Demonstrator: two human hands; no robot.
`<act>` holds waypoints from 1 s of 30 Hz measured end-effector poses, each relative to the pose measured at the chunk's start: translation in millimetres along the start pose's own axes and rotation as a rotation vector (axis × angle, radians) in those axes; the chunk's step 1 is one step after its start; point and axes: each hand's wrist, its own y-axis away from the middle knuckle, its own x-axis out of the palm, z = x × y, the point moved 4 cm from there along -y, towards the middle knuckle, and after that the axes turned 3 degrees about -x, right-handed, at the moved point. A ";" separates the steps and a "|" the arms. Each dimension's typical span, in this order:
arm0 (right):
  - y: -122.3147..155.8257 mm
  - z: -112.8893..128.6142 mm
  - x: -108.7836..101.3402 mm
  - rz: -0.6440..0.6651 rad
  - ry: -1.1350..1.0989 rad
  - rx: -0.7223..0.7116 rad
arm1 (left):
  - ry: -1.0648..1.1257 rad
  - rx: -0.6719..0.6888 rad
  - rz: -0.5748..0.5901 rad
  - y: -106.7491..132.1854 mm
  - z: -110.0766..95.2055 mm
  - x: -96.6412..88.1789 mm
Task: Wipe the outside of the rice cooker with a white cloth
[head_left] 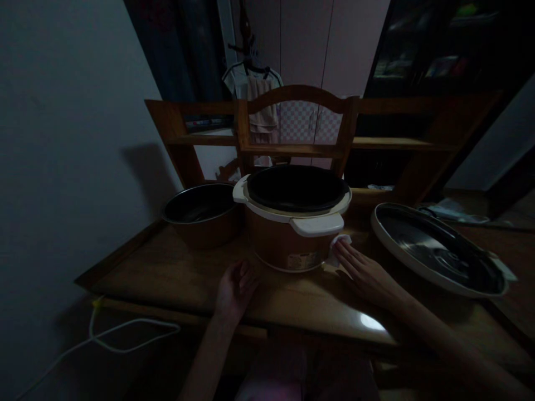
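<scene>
A brown electric cooker body (276,239) with a black inside, a white rim and white handles stands on the wooden desk. My right hand (363,273) presses a white cloth or tissue (334,255) against the lower right side of the cooker, fingers stretched over it. In front of the cooker, my left hand (236,288) rests by the desk top with fingers loosely curled and nothing visible in them. To the left stands a dark inner pot (204,231). A large round lid (438,250) with a pale rim lies on the right, its shiny inside facing up.
A wooden shelf frame (292,149) rises behind the cooker. The desk (167,275) meets a wall on the left. A white cable (137,321) hangs by the front left edge. Clothes (254,89) hang on a stand farther back, before pale cupboards.
</scene>
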 end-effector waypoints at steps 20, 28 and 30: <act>2.4 0.8 5.8 -0.025 -0.070 0.048 | -0.032 0.001 0.047 1.5 -0.4 0.5; 4.1 -1.0 7.7 0.012 -0.029 0.033 | -0.032 0.012 0.056 2.5 -0.6 1.2; 4.0 -1.0 7.7 0.012 -0.031 0.028 | -0.029 0.009 0.056 2.3 -0.4 0.8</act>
